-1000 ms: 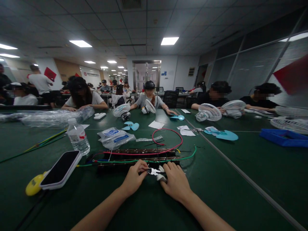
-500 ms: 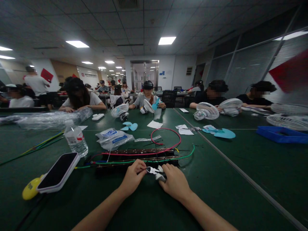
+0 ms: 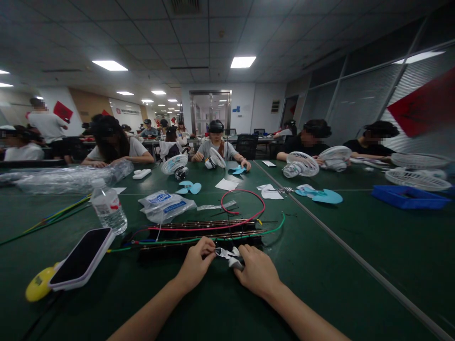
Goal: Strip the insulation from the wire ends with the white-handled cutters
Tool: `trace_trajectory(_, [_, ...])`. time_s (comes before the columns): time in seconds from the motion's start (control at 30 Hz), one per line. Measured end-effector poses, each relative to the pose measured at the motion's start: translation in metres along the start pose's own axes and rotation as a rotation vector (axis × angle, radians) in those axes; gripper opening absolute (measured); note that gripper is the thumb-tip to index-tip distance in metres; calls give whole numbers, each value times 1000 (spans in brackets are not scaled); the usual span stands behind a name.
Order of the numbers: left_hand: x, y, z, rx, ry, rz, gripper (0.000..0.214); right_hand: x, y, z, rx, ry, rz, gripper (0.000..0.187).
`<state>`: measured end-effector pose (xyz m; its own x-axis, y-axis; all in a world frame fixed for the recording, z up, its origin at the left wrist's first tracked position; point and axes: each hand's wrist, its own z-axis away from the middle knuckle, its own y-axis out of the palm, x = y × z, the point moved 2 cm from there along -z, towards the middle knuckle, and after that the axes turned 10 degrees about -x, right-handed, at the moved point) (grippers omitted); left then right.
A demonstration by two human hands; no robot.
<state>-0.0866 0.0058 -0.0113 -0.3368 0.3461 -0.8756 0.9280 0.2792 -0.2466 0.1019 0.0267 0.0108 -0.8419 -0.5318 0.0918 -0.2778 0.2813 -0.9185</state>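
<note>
Flat green table (image 3: 313,284): clear bottle (image 3: 108,208), crinkly bag (image 3: 167,207), bendy red wire (image 3: 199,229). Right hand (image 3: 259,271) curls around pliers (image 3: 224,254); left hand (image 3: 196,263) pinches by their tip, on what I can't tell.

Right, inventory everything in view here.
Pliers: one, pale, centre
Strips: two, black, behind pliers
Red wire: one, red, over strips
Green wire: one, green, over strips
Loose wires: several, yellow and green, left
Bottle: one, clear, left
Phone: one, dark, near left
Unclear object: one, yellow, left
Plastic bags: several, mostly clear, left
Blade sets: three, blue, farther back
Fans: several, white, far side
Papers: several, white, middle
Tray: one, blue, right
Table: one, green, foreground
Lights: several, white, ceiling
People: several, mixed clothing, beyond
Left hand: one, bare, pliers' tip
Right hand: one, bare, pliers' handles
</note>
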Motion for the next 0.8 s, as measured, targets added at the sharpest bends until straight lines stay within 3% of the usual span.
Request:
trace_trajectory(0.27, [-5, -1, 1, 55, 113, -178, 10, -3, 1, 2, -9, -15, 43, 20])
trace_trajectory(0.53, [-1, 1, 0, 15, 24, 10, 11, 0, -5, -1, -111, -70, 75, 31])
trace_trajectory(0.8, [-1, 2, 1, 29, 22, 54, 13, -1, -4, -1, -122, -84, 85, 32])
